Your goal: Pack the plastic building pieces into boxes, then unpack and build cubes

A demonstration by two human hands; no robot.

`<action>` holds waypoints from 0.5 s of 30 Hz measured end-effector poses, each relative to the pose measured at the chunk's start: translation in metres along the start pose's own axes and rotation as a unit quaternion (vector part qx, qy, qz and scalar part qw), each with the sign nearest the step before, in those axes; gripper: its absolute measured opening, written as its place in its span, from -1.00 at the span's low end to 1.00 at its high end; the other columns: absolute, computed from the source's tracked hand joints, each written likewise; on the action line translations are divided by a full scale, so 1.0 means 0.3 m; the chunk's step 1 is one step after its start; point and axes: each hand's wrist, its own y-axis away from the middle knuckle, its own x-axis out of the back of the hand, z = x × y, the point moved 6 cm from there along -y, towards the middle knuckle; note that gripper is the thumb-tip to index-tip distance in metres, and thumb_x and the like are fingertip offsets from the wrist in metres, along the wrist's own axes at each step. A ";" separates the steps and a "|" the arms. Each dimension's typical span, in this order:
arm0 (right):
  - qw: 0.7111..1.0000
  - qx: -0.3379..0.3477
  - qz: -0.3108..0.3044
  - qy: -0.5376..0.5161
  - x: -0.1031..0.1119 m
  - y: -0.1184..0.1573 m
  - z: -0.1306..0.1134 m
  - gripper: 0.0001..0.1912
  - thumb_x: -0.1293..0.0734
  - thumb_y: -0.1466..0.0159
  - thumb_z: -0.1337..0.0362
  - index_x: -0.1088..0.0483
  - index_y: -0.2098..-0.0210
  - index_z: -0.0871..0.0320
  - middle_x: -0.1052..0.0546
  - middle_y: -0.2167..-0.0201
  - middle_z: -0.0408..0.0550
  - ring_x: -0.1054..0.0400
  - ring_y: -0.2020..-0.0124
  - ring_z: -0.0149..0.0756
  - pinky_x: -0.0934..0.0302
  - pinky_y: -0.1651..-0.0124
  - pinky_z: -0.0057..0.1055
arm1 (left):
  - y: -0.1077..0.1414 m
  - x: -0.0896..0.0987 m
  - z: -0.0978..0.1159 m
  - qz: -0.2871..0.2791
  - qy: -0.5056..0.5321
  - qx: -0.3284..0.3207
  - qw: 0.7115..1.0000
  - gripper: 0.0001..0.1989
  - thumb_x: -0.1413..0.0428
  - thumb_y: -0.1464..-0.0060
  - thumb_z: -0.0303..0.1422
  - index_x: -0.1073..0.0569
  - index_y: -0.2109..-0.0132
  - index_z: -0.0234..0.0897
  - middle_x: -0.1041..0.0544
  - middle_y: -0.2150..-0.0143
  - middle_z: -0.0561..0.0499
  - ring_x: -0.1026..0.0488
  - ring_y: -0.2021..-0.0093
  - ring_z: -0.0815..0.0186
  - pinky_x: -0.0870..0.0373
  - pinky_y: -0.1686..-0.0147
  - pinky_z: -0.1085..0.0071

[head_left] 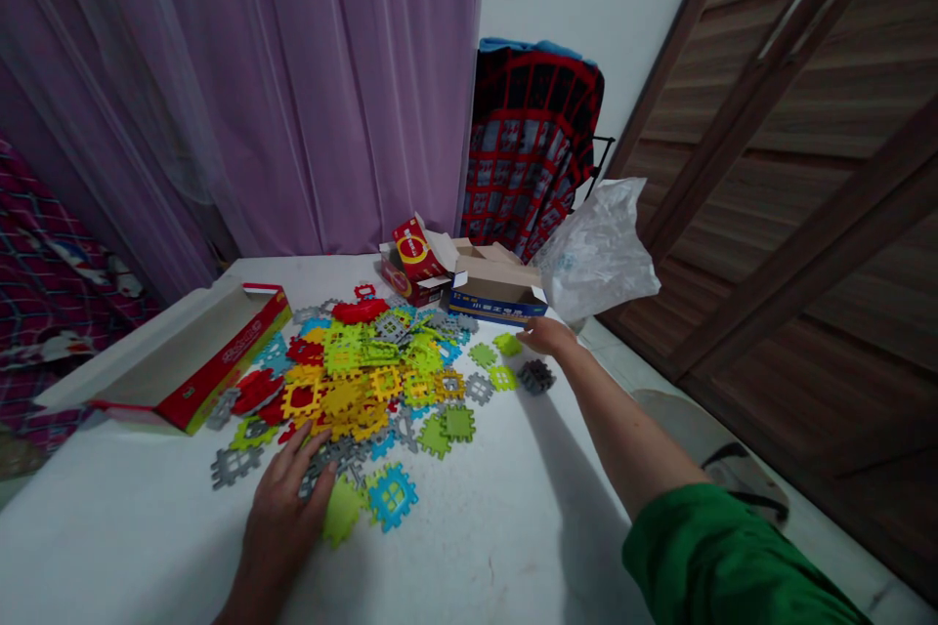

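Note:
My left hand [282, 508] rests at the near edge of a pile of plastic interlocking tiles, fingers spread over some grey tiles [341, 454] and holding nothing. A yellow-green tile [343, 510] and a blue tile with a green window frame [393, 496] lie beside it. My right hand [548, 337] reaches out to the far right of the table, fingers out to the left and nothing visible in them. Near its fingertips is a bright green tile [507, 344]. A stack of dark grey tiles [536, 376] stands just below that hand.
An open red and yellow box [212, 366] lies at the left. Behind the pile are a red box [421, 254] and an open blue box [498, 298]. A clear plastic bag [601, 254] stands at the table's right edge, near a wooden wardrobe [791, 166].

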 end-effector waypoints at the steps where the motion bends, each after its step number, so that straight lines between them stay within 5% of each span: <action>1: 1.000 0.004 0.017 -0.018 0.016 0.023 0.025 -0.77 -0.39 -0.14 0.11 -0.56 0.29 0.10 -0.62 0.19 0.06 -0.49 0.11 -0.04 -0.32 0.09 -0.24 | 0.000 -0.002 -0.003 0.002 0.000 0.000 1.000 -0.54 0.03 -0.12 -0.06 -0.51 -0.05 -0.14 -0.45 -0.20 -0.11 -0.43 -0.16 0.09 -0.33 -0.20 0.13; 4: 0.993 0.015 0.082 -0.081 0.018 0.126 0.107 -0.63 -0.22 -0.27 0.06 -0.53 0.13 0.12 -0.61 0.16 0.05 -0.49 0.14 -0.14 -0.32 0.11 -0.29 | 0.000 -0.007 -0.008 0.007 -0.001 -0.005 1.000 -0.53 0.03 -0.12 -0.04 -0.51 -0.05 -0.15 -0.44 -0.22 -0.11 -0.43 -0.16 0.09 -0.33 -0.19 0.13; 7: 0.976 0.020 0.146 -0.159 -0.059 0.245 0.186 -0.44 -0.10 -0.31 -0.02 -0.37 -0.11 0.19 -0.54 0.01 0.14 -0.47 0.09 -0.16 -0.35 0.11 -0.27 | -0.001 -0.008 -0.007 0.007 0.002 -0.016 1.000 -0.50 0.04 -0.12 -0.02 -0.52 -0.05 -0.17 -0.43 -0.23 -0.15 -0.44 -0.15 0.08 -0.35 -0.18 0.13; 9: 0.925 0.029 0.215 -0.311 -0.119 0.312 0.235 -0.34 -0.23 -0.21 -0.11 -0.33 -0.13 0.21 -0.52 0.01 0.20 -0.46 0.09 -0.08 -0.36 0.10 -0.15 | -0.002 -0.006 -0.008 0.006 -0.003 -0.014 1.000 -0.50 0.04 -0.12 -0.01 -0.52 -0.05 -0.16 -0.44 -0.22 -0.14 -0.44 -0.15 0.07 -0.35 -0.18 0.12; 11: 0.908 0.043 0.239 -0.342 -0.176 0.351 0.253 -0.25 -0.33 -0.10 -0.14 -0.30 -0.15 0.19 -0.49 -0.02 0.20 -0.43 0.03 -0.04 -0.32 0.01 -0.06 | -0.005 -0.001 -0.008 0.005 -0.008 -0.008 1.000 -0.51 0.05 -0.12 -0.01 -0.52 -0.05 -0.14 -0.44 -0.23 -0.12 -0.44 -0.15 0.07 -0.36 -0.18 0.12; 15: 0.933 0.045 0.240 -0.266 -0.210 0.373 0.226 -0.22 -0.38 -0.05 -0.08 -0.26 -0.16 0.18 -0.50 -0.01 0.17 -0.40 0.00 -0.01 -0.25 -0.06 -0.02 | -0.012 0.007 0.000 -0.010 -0.013 -0.012 1.000 -0.50 0.03 -0.11 -0.01 -0.52 -0.05 -0.15 -0.45 -0.22 -0.12 -0.46 -0.13 0.08 -0.38 -0.15 0.15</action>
